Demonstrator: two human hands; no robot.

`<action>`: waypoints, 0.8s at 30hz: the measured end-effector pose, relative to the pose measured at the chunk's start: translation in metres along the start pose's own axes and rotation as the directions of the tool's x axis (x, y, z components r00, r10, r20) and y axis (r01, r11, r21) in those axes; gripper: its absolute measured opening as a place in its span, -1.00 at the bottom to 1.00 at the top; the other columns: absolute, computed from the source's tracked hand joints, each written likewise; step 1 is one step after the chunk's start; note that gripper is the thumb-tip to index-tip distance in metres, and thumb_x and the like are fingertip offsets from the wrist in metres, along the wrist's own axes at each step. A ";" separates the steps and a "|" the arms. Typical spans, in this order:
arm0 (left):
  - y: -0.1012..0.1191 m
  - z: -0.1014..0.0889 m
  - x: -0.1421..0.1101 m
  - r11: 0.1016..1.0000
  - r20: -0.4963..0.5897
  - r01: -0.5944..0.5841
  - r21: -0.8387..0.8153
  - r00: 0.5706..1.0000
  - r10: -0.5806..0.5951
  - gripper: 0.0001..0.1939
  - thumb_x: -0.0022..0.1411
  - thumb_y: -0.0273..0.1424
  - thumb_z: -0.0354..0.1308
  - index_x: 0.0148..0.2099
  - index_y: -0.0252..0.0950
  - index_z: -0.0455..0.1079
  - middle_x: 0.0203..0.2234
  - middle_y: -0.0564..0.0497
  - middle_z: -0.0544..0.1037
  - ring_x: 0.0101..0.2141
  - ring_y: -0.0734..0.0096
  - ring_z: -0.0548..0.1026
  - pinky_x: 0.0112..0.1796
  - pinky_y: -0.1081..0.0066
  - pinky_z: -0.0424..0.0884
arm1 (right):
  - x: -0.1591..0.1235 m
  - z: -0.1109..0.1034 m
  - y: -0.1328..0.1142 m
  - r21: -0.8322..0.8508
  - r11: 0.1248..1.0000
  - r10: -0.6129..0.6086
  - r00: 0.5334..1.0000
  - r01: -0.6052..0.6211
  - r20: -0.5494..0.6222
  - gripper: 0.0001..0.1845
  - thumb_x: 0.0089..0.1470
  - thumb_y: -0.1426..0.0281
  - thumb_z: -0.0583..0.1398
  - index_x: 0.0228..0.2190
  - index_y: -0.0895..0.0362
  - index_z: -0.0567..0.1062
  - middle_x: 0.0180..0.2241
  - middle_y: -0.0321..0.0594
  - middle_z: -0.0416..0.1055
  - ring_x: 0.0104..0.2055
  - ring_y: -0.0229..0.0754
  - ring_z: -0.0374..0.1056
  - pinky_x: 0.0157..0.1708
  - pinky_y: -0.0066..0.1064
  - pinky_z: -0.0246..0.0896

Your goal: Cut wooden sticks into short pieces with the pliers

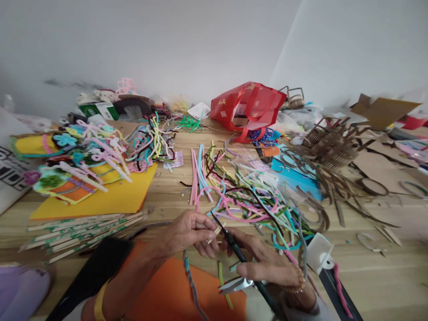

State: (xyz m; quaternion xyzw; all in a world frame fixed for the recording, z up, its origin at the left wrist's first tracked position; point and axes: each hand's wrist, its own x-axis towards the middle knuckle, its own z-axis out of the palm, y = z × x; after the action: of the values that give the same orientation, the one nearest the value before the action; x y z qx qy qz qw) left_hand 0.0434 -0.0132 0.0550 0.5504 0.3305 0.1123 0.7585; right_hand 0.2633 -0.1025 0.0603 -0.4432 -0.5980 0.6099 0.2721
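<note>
Plain pale grey wall [167, 40] stands behind a wood-grained counter [180, 169] crowded with craft materials. An orange sheet [167, 290] lies on its near side, partly beneath the person's left forearm. Well beyond this orange sheet, to the left, sits a heap of fuzzy flowers [87, 156] in many colours. A loose tangle of fuzzy strips [264, 209], pink, blue, green and dark, spreads beyond the orange sheet to the right. Yellow sheets [90, 209] lie to its left and farther off, under part of the flower heap. Far beyond it, near the wall, a red bag [247, 104] leans with its opening showing. Paper-wrapped sticks [90, 232] lie to its left.

Over the right part of the orange sheet, the right hand [264, 258] is curled, its fingers bent around a tool and the thumb lying beside it. The left hand [192, 229], above the sheet's far edge, is nearly closed, thumb and fingertips pinching something small. The tool is a slender dark-green one [239, 252], its black point slanting up toward the left fingertips. Silver scissors [236, 285] show below the right hand, over the sheet's right edge; whether that hand also grips them I cannot tell. Smallest is the pinched pale piece [217, 231], above the sheet's far edge, close to the tool's point.
</note>
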 end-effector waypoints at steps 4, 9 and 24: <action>0.001 0.000 -0.001 1.000 0.003 -0.002 -0.002 1.000 0.002 -0.57 -0.03 -0.08 0.33 -0.33 -0.36 0.39 -0.50 -0.07 0.62 -0.54 0.39 0.57 -0.52 0.50 0.42 | 0.002 0.001 -0.003 0.020 1.000 -0.007 1.000 0.008 -0.009 -0.28 -0.02 0.27 0.24 0.18 0.11 0.28 0.06 -0.11 0.38 0.11 0.08 0.26 0.11 -0.14 0.12; -0.002 -0.002 0.000 1.000 0.013 -0.010 -0.014 1.000 0.010 -0.58 -0.01 -0.09 0.32 -0.31 -0.35 0.38 -0.50 -0.07 0.62 -0.55 0.38 0.56 -0.51 0.48 0.43 | 0.003 0.002 -0.004 -0.011 1.000 -0.023 1.000 0.023 0.005 -0.32 -0.02 0.30 0.23 0.17 0.06 0.30 0.00 -0.15 0.43 0.03 0.06 0.30 0.05 -0.14 0.19; 0.002 -0.002 -0.002 0.999 -0.005 0.015 0.031 1.000 -0.015 -0.69 0.05 -0.17 0.26 -0.34 -0.32 0.37 -0.51 -0.04 0.60 -0.55 0.36 0.55 -0.48 0.45 0.40 | 0.003 0.011 0.009 -0.021 0.995 0.099 0.991 -0.102 -0.087 -0.27 -0.07 0.46 0.21 0.19 0.08 0.28 0.00 -0.12 0.43 0.07 0.13 0.27 0.05 -0.11 0.21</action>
State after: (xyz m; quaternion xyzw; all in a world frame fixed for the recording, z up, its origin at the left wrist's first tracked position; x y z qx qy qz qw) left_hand 0.0407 -0.0122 0.0575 0.5592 0.3381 0.1028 0.7499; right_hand 0.2542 -0.1061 0.0499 -0.5020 -0.5704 0.5954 0.2608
